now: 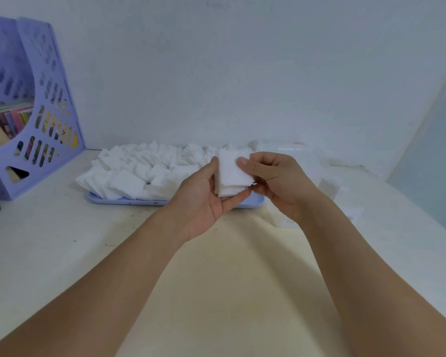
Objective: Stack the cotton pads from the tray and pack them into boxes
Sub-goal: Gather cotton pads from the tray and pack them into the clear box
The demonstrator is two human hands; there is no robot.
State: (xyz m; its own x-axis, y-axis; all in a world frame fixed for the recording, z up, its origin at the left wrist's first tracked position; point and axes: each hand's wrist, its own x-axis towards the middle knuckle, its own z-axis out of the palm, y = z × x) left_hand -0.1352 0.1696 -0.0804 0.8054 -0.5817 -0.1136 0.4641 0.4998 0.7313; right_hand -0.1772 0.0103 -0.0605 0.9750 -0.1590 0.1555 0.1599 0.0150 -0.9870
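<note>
left hand: the left hand [206,199] is palm up, fingers curled under and round a small stack of white square cotton pads [232,174], which lies on the fingers with its lower edge near the fingertips.
right hand: the right hand [276,181] pinches the same stack from the other side; its thumb [243,162] lies flat on the top pad, the other fingers bent behind and below the stack.
stack: held between both hands, tilted, pads not quite squared, lower ones showing past the top one's edge.
loose pads: a heap of white square cotton pads [139,168] fills the pale blue shallow plastic tray [129,200], just beyond the left fingers.
box: a clear plastic box [301,153] stands beyond the right fingers; its contents cannot be told.
table: white tabletop [49,240] with a cream cloth [242,279] under the forearms.
far from the fingers: a lilac perforated plastic file rack [44,112] holding books, well apart past the left hand.
</note>
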